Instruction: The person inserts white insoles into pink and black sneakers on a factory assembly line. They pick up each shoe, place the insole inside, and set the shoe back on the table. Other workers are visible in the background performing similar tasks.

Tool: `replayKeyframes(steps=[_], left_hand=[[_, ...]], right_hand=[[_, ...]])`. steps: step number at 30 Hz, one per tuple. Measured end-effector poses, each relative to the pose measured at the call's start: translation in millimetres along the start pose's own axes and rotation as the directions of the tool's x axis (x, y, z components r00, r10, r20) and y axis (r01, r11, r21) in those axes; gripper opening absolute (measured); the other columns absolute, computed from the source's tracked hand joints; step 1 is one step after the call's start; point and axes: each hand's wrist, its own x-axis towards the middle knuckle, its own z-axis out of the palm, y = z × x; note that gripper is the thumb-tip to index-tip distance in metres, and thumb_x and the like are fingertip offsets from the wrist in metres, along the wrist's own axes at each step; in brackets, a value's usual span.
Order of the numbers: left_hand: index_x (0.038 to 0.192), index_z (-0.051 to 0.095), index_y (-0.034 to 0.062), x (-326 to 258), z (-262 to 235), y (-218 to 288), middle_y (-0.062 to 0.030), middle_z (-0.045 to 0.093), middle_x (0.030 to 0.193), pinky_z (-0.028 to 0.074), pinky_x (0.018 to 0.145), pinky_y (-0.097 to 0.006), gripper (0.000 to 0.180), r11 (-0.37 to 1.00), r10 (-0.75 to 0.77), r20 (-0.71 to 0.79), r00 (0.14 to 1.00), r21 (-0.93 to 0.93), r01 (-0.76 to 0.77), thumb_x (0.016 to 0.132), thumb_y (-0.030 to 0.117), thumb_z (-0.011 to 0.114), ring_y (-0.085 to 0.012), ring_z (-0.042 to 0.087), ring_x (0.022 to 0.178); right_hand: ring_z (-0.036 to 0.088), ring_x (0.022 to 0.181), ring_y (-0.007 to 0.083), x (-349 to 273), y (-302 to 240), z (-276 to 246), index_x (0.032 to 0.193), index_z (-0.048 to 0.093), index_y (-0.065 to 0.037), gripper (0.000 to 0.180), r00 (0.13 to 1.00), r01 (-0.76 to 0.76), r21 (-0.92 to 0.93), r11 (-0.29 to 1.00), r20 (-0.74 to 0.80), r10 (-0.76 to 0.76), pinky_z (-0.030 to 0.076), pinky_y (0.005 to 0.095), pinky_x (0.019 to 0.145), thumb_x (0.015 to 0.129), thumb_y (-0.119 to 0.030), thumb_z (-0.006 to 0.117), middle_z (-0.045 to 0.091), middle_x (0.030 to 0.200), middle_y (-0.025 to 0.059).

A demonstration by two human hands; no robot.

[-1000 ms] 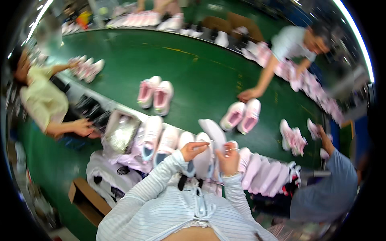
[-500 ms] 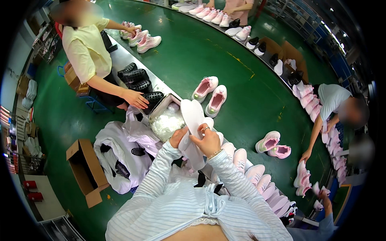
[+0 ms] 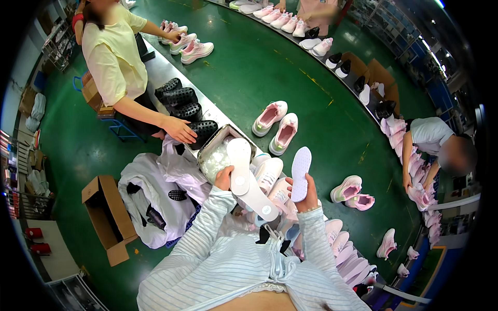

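Note:
My left hand [image 3: 224,178] is closed around the edge of white insoles; one insole [image 3: 239,154] stands up and another insole [image 3: 258,201] slants down to the right, overlapping it. My right hand [image 3: 309,194] grips a single pale lavender insole [image 3: 301,171], upright, its dotted face showing. Between and below the hands are pink and white sneakers [image 3: 269,173], partly hidden by the insoles. Left of the insoles, an open box [image 3: 203,150] holds crumpled clear plastic.
Two pink sneakers [image 3: 284,133] stand on the green surface ahead. Black dotted shoe-shaped pieces [image 3: 179,97] line the metal ledge [image 3: 210,110], one under a co-worker's hand [image 3: 180,129]. A white bag [image 3: 150,207] and a cardboard carton [image 3: 106,220] lie at left. Another pink pair [image 3: 352,194] sits at right.
My hands have drawn apart: the right moved right with one insole, while the left keeps the others. The co-worker at right has withdrawn a hand from the pink shoes.

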Motion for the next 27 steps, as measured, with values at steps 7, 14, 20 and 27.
replayKeyframes(steps=[7, 14, 20, 27], left_hand=[[0.076, 0.053, -0.004, -8, 16, 42, -0.0099, 0.057, 0.074, 0.043, 0.061, -0.027, 0.028, 0.902, -0.16, -0.006, 0.987, -0.408, 0.144, 0.076, 0.022, 0.044, -0.0162, 0.054, 0.065], [0.092, 0.052, 0.0012, 19, -1, -19, -0.0148, 0.057, 0.088, 0.041, 0.071, -0.032, 0.022, 0.968, 0.155, -0.041, 0.987, 0.205, -0.143, 0.079, 0.015, 0.04, -0.0238, 0.054, 0.08], [0.081, 0.054, -0.0052, -9, 3, 46, -0.0084, 0.056, 0.077, 0.042, 0.062, -0.026, 0.025, 0.988, -0.009, -0.07, 0.998, -0.154, -0.001, 0.075, 0.018, 0.046, -0.0144, 0.053, 0.067], [0.096, 0.052, -0.0041, -18, 26, 78, -0.0045, 0.056, 0.083, 0.042, 0.065, -0.022, 0.029, 0.971, 0.089, 0.205, 0.975, -0.238, -0.038, 0.073, 0.013, 0.052, -0.0107, 0.052, 0.072]], right_hand=[[0.053, 0.058, 0.0168, 4, 8, -16, 0.109, 0.037, -0.009, 0.048, 0.995, -0.08, 0.143, 0.986, 0.072, 0.071, 0.043, 0.0264, 0.048, 0.076, -0.043, 0.041, 0.055, 0.09, 0.0146], [0.054, 0.056, 0.0188, 9, 17, -33, 0.11, 0.04, -0.005, 0.052, 0.977, -0.148, 0.234, 0.961, 0.187, 0.105, 0.046, 0.0289, 0.047, 0.076, -0.044, 0.04, 0.054, 0.091, 0.0147], [0.054, 0.061, 0.02, 13, 25, -25, 0.11, 0.04, -0.008, 0.049, 0.955, -0.203, 0.251, 0.947, 0.264, 0.135, 0.045, 0.0299, 0.049, 0.075, -0.043, 0.038, 0.054, 0.092, 0.0149], [0.056, 0.071, 0.0241, 3, 25, -39, 0.114, 0.034, 0.001, 0.05, 0.973, -0.048, 0.165, 0.985, 0.232, 0.008, 0.048, 0.0347, 0.058, 0.072, -0.027, 0.035, 0.051, 0.102, 0.0175]])
